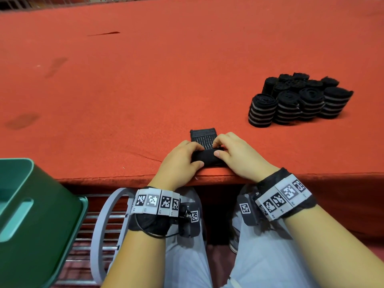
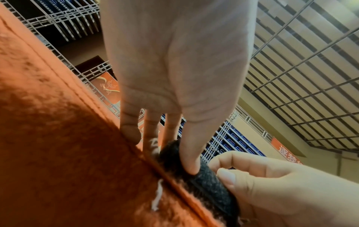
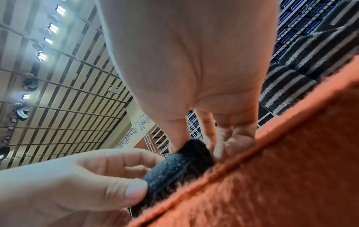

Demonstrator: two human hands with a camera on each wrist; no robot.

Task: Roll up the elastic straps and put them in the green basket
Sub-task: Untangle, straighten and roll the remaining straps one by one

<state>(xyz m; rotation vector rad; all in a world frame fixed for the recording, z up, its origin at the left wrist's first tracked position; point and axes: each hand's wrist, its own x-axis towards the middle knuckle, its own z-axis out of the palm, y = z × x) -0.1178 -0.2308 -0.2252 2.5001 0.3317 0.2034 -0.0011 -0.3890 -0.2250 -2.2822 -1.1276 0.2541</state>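
Both wrists sat at the bench's near edge. Left hand (image 1: 180,159) and right hand (image 1: 234,154) each pinched an end of the part-rolled black elastic strap (image 1: 207,157), thumbs on the near side and fingers over the top. Unrolled tail (image 1: 203,135) lay flat on the red-felt bench (image 1: 145,80), pointing toward the far edge. Green basket (image 1: 31,204) stood off the bench, below its near-left corner. Finished striped rolls (image 1: 299,98) clustered toward the right side, none in the basket as far as visible.

Risks, as judgement: roll sat right at the near edge, so a slip could drop it onto the lap or floor. Uneven pressure between the hands could cone the roll. Elastic would likely spring open if either pinch loosened before the tail end was fixed down. Felt nap may drag the tail crooked.
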